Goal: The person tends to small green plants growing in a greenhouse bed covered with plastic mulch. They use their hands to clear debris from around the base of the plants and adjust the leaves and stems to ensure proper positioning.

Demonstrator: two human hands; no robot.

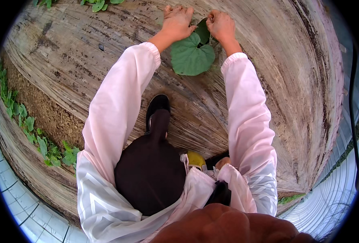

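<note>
A leafy young plant with a broad green leaf [192, 56] rises through the soil-stained plastic ground film at the top middle. My left hand [178, 22] lies just beyond and left of this leaf, fingers spread against the film and thumb beside the leaf; nothing shows in its grasp. To the right, my right hand [221, 25] has its thumb and fingers bent together at the edge of a darker, upright leaf [202, 31]. Whether the fingertips pinch that leaf, a stem or the film cannot be made out. Both forearms are in pale pink sleeves.
Wrinkled plastic film [106, 60] covers the ground. A strip of bare soil [46, 106] with green weeds [41, 142] runs along the left. My black shoe [159, 104] stands on the film below the plant. Ribbed translucent sheeting [328, 206] borders the right side.
</note>
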